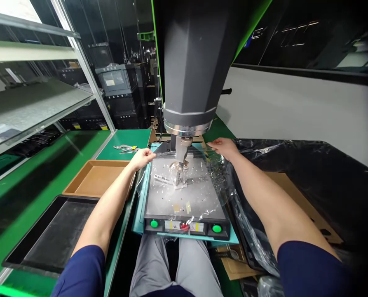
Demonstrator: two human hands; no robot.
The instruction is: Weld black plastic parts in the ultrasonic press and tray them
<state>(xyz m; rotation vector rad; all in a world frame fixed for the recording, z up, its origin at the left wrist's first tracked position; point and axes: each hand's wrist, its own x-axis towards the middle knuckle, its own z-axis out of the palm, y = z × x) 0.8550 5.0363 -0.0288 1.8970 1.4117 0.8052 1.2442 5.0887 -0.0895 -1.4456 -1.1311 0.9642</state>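
A clear plastic sheet (pixel 216 175) lies crinkled and shiny over the grey base plate (pixel 168 201) of a bench press. My left hand (pixel 143 158) pinches its far left edge beside the plate. On the far right, my right hand (pixel 224 147) grips the same sheet between closed fingers. Between the hands, the press head (pixel 188 82) comes down to a tool tip (pixel 183 146) above a small metal fixture (pixel 179 177). Through the film I see two green buttons (pixel 154 223) and a red button (pixel 184 227) on the front panel.
To the left are a brown tray (pixel 97 177), a black tray (pixel 58 235) and pliers-like tools (pixel 126 148) on the green bench. A metal shelf rack (pixel 32 103) rises beyond. Black plastic (pixel 295 165) and cardboard (pixel 282 185) lie on the right. Black crates (pixel 125 103) stand behind.
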